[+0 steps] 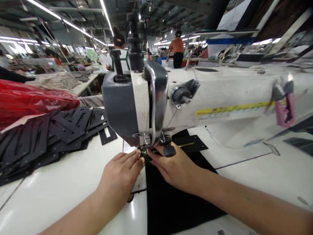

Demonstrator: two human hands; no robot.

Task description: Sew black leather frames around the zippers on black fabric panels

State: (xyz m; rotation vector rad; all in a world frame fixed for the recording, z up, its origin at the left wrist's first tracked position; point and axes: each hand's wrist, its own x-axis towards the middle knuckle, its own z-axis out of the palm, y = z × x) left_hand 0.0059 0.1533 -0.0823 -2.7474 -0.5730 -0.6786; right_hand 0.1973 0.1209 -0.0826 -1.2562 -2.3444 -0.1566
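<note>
A white and grey sewing machine [122,107] stands before me, its presser foot [146,148] low over black material. My left hand [119,176] is closed at the left of the foot, thumb and fingers pinching the edge of a small black piece [146,159]. To the right of the foot, my right hand [179,169] lies flat with fingers stretched toward the needle, pressing on the material; its fingertips are partly hidden. Black fabric [171,209] spreads under my right hand and wrist toward me. Beyond that hand lies a black strip [195,143] with a gold-coloured line, perhaps a zipper.
A pile of black cut frames and strips [61,133] covers the table's left side, beside a red plastic bag [34,98]. Pink-handled thread snips [285,109] hang on the machine arm near a yellow measuring tape [232,107]. Two people [176,49] are farther back.
</note>
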